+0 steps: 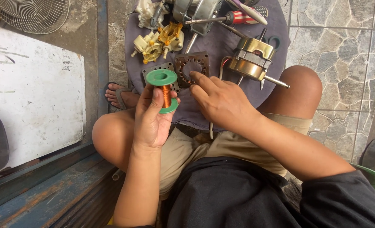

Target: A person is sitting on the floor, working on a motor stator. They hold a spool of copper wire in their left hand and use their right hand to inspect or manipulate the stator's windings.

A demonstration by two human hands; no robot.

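Left hand holds a spool of copper wire; right hand reaches to a stator plate on the cloth.

Nearest, the left hand (151, 120) is raised above the left knee, closed around a green plastic spool wound with copper wire (165, 90); thumb lies along the winding, spool upright, its top flange above the fingertips. Just right of it, the right hand (221, 101) lies palm down, fingers loosely spread, holding nothing; index fingertip touches the near edge of a dark square stator plate with a round toothed hole (191, 65). A second grey perforated square plate (158, 69) sits partly behind the spool. Both plates rest on a purple-grey cloth (221, 42). Farther right, a brass-coloured fan motor with shaft (253, 61). Farthest, cream and yellow plastic switch parts (158, 42) and a red-handled screwdriver (227, 17).
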